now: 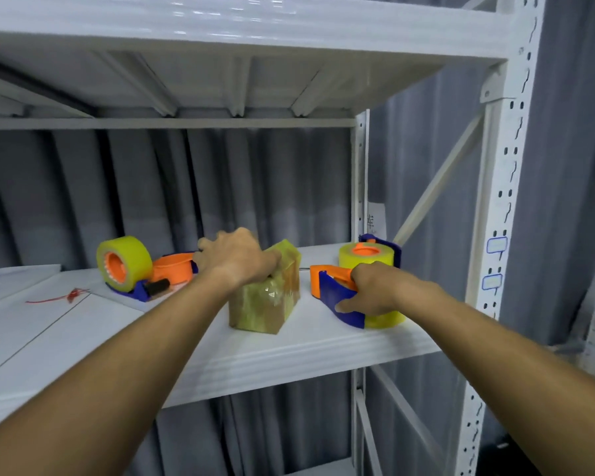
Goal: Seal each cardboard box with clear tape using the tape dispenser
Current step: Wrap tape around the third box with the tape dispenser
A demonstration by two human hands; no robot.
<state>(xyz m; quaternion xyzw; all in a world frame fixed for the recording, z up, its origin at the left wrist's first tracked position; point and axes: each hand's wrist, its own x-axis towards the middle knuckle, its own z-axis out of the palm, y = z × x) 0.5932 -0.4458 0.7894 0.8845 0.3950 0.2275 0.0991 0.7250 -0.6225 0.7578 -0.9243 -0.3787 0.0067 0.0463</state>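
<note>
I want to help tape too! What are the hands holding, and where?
The left hand holds the taped box by its top; the right hand holds a tape dispenser by its blue body.

On the shelf (289, 352) a cardboard box (267, 297) stands in the middle, the left hand (236, 257) on its top. Left of it and further back lies one tape dispenser (134, 269); just right of the box lies another tape dispenser (364, 286), under the right hand (375, 290)
</note>
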